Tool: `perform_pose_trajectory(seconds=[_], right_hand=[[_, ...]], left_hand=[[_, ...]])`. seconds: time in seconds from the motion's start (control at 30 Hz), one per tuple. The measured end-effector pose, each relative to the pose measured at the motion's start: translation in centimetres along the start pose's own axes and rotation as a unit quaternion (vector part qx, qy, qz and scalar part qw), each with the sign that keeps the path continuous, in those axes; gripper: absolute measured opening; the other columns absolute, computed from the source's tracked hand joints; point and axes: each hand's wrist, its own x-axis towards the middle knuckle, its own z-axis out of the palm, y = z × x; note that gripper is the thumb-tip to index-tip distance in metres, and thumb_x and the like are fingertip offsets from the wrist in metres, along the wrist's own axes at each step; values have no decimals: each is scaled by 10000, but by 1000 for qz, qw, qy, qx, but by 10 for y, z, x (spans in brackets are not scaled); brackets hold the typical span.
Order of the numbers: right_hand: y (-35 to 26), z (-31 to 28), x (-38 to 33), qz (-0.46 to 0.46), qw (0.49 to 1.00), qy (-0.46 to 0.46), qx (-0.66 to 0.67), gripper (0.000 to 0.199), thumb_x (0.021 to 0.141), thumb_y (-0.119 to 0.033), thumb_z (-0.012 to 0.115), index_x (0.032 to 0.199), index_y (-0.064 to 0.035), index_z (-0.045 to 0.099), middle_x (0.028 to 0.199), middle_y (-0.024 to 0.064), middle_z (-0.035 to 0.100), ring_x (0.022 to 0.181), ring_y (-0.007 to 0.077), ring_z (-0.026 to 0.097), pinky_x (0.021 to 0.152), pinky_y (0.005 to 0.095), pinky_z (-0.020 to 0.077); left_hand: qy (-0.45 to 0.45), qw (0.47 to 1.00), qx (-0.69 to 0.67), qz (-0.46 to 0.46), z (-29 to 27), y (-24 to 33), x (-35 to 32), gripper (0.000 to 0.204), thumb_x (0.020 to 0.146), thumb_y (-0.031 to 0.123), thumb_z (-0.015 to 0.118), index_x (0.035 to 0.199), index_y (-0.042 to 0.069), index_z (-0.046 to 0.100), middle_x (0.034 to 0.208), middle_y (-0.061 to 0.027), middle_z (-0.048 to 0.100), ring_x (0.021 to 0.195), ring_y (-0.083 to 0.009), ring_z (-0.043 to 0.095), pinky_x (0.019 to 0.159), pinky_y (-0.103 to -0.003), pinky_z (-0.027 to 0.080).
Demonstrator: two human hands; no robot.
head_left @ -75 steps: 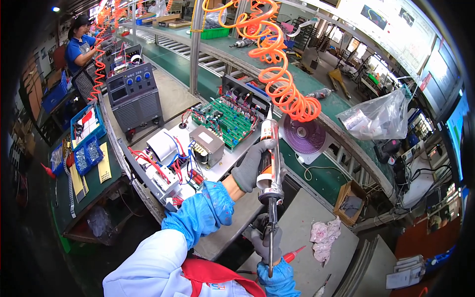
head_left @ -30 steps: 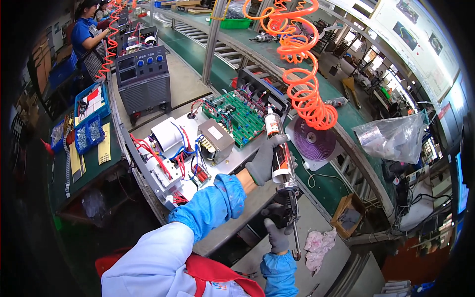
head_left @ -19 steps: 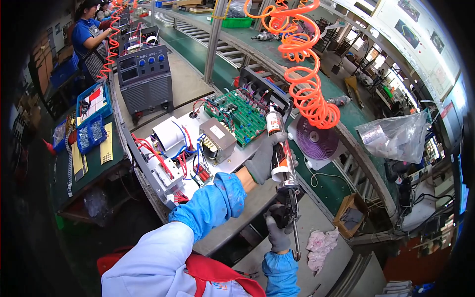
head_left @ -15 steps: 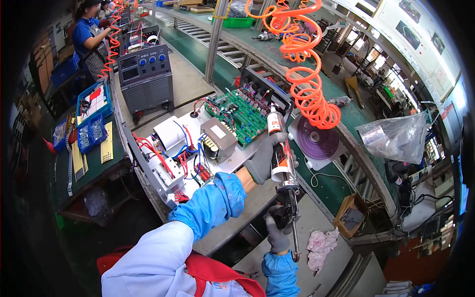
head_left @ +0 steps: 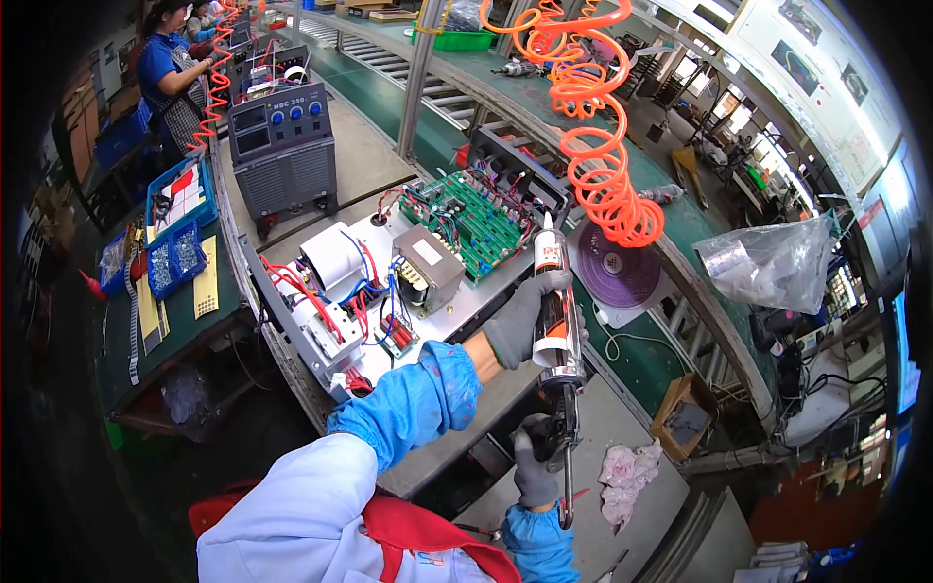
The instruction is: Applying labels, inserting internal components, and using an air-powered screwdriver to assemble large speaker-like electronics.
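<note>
My left hand (head_left: 518,321), in a grey glove, is wrapped round the barrel of a caulking gun (head_left: 561,374). A sealant cartridge with a pale pointed nozzle (head_left: 549,251) sits in the gun, its tip pointing away from me. Lower down, my right hand (head_left: 535,464), also gloved, grips the gun's dark handle; some of its fingers are hidden. Just left of the nozzle lies an opened machine chassis with a green circuit board (head_left: 481,228), a transformer (head_left: 428,267), a white cylindrical part (head_left: 330,257) and red and blue wires.
A grey machine with blue knobs (head_left: 282,155) stands farther up the line. An orange coiled hose (head_left: 617,194) hangs over a purple fan (head_left: 612,264). Blue bins (head_left: 177,260) are at left; a cardboard box (head_left: 686,416) and crumpled rag (head_left: 627,481) at right. Another person (head_left: 170,83) stands far left.
The caulking gun has swung slightly: its nozzle end shifted right and its rear rod moved left. Both hands keep their hold. The far person's arm and head have moved a little.
</note>
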Motion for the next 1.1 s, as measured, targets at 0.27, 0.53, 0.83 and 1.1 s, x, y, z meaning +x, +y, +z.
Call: perform_pose_trajectory(seconds=[0.27,0.53,0.83,1.1], right_hand=[[-4,3,-12,17,998,39,35,212,801,-30,645,1007,4,612,870,58,634,816,161,621,756,306,510],[-8,6,-17,44,996,59,52,178,793,-27,651,963,-5,604,853,49,623,790,134,604,714,301,508],[-20,7,-17,45,995,41,74,210,793,-32,661,990,0,593,840,46,608,767,133,601,707,290,519],[-8,4,-15,21,998,43,34,225,787,-38,666,994,2,589,857,54,605,772,134,600,714,295,521]], left_hand=[[10,1000,-23,-16,2,-9,-1,359,840,319,671,950,32,485,705,-143,615,590,-269,659,616,-446,602],[5,999,-16,-36,4,-14,-1,357,836,321,676,945,34,494,715,-133,615,590,-260,655,630,-436,602],[6,999,-23,-22,-1,-17,2,374,837,319,681,971,37,474,719,-136,607,597,-258,657,624,-428,606],[-3,1000,6,5,-3,-19,4,385,833,335,682,952,38,469,699,-120,592,575,-251,648,621,-432,605]])
